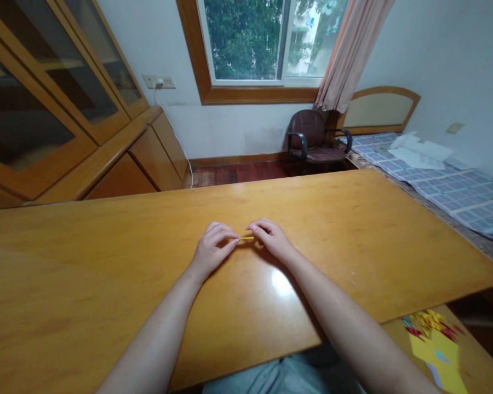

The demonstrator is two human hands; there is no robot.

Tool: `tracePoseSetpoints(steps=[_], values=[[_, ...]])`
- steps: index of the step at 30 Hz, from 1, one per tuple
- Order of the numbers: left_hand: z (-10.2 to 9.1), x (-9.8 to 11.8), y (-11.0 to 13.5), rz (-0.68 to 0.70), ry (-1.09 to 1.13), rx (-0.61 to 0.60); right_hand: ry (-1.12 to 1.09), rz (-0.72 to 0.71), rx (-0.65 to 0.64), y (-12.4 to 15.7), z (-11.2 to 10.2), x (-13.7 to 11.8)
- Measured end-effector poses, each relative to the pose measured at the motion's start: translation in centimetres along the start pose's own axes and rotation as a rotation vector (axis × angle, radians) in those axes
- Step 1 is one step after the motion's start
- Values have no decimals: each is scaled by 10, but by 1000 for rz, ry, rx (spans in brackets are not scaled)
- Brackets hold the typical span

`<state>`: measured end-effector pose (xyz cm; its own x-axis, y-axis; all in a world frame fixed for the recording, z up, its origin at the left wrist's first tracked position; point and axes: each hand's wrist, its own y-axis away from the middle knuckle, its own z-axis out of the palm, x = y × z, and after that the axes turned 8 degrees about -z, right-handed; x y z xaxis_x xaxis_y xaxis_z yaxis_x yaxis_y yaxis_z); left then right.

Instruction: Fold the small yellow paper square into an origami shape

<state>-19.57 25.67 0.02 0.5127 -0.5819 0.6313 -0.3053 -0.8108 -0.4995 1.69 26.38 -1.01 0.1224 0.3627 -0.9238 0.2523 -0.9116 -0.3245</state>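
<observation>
A thin, narrow yellow strip (pixel 247 238), which looks like folded paper, lies level just above the tabletop. My left hand (pixel 217 245) pinches its left part between thumb and fingertips. Close to the strip's right end is my right hand (pixel 271 236), its fingers loosely bent and apart, with no grip on the strip showing. Whether a right fingertip touches the end, I cannot tell. Both hands are over the middle of the wooden table (pixel 119 273).
On a lower surface at bottom right are yellow paper sheets (pixel 447 364) and a heap of small yellow and red folded pieces (pixel 429 323). A brown office chair (pixel 308 134) stands beyond the table, a bed (pixel 447 186) to the right, a wooden cabinet (pixel 107 158) to the left.
</observation>
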Motion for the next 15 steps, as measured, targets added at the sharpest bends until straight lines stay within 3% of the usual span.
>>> tracePoseSetpoints(steps=[8, 15], values=[[2, 0, 2, -79, 35, -63, 155, -264, -11, 7, 3, -6], [4, -1, 3, -221, 72, -107, 159, -282, -2, 6, 4, -6]])
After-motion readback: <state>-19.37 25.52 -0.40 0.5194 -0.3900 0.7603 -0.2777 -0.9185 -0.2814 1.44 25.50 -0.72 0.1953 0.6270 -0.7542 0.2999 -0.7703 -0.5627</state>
